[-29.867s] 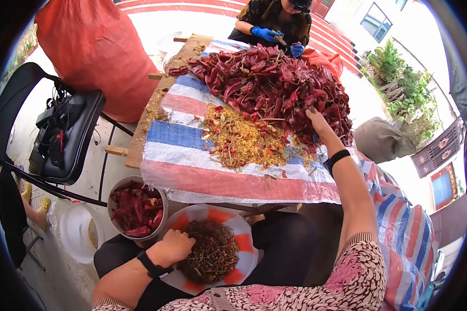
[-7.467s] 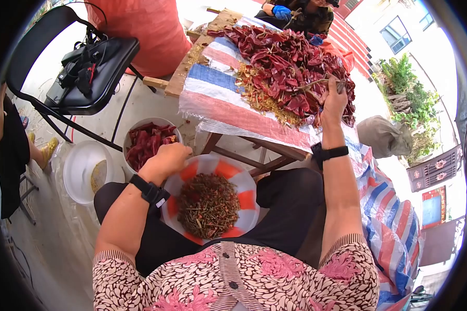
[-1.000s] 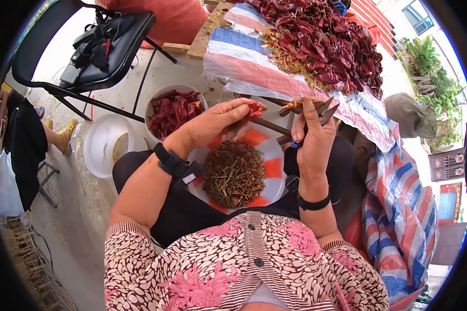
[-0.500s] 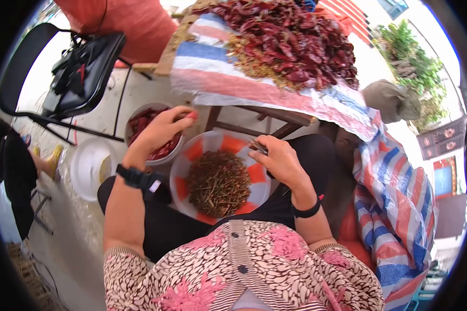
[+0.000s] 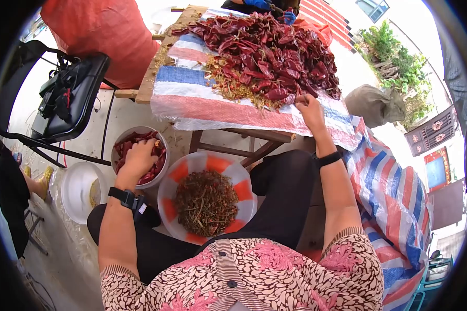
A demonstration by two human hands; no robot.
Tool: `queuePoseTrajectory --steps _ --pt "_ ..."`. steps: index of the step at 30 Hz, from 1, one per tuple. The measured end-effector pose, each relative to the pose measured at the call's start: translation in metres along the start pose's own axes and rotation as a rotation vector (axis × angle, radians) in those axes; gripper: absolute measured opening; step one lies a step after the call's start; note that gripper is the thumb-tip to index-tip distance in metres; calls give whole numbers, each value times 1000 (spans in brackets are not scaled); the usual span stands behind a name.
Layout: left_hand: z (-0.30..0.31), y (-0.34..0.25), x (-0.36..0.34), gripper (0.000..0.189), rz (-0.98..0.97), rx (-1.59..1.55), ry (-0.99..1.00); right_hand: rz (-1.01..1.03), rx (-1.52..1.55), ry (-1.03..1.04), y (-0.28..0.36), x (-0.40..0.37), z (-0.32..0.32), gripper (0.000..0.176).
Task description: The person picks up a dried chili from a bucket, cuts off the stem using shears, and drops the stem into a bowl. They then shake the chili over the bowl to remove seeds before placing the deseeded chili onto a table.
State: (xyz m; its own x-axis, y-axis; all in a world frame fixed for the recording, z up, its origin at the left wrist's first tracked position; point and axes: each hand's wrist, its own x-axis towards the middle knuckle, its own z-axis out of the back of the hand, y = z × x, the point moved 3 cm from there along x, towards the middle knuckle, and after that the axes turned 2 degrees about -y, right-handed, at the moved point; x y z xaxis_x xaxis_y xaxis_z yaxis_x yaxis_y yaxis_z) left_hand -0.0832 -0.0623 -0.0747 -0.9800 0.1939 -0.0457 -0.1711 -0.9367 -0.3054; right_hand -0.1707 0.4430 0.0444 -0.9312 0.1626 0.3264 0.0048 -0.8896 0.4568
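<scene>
A heap of dried red chillies (image 5: 275, 49) lies on a striped woven sheet (image 5: 192, 101) over a table. My right hand (image 5: 310, 110) is at the heap's front edge, fingers pinched together by a chilli; what they hold is too small to make out. Over a white bucket (image 5: 163, 171) of red chilli pieces (image 5: 127, 150), my left hand (image 5: 140, 158) reaches down with bent fingers, their tips partly hidden among the pieces. Between my legs stands an orange and white basin (image 5: 246, 199) with brown stems (image 5: 206, 203) in it.
A black chair (image 5: 83, 98) with a bag on it and a white tub (image 5: 80, 192) are at the left. A red sack (image 5: 101, 41) stands behind them. A person's blue-gloved hand (image 5: 257, 4) shows beyond the heap. Striped sheeting (image 5: 389, 192) hangs at the right.
My right hand has moved from above the basin up and right to the chilli heap. My left hand, which held something red, has lowered into the bucket. The view has shifted.
</scene>
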Motion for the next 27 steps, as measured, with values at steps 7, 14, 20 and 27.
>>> queuePoseTrajectory --steps 7,14,20,27 --pt "1 -30 2 46 -136 -27 63 424 -256 -42 69 -1 -34 35" --pt "13 -42 3 41 -211 -239 28 435 -183 -302 79 -3 -26 26" --pt "37 -94 -13 39 -141 -1193 408 744 122 -347 174 -92 1 25" --pt "36 -118 -22 42 -225 -1811 491 1026 141 22 233 -198 -47 30"
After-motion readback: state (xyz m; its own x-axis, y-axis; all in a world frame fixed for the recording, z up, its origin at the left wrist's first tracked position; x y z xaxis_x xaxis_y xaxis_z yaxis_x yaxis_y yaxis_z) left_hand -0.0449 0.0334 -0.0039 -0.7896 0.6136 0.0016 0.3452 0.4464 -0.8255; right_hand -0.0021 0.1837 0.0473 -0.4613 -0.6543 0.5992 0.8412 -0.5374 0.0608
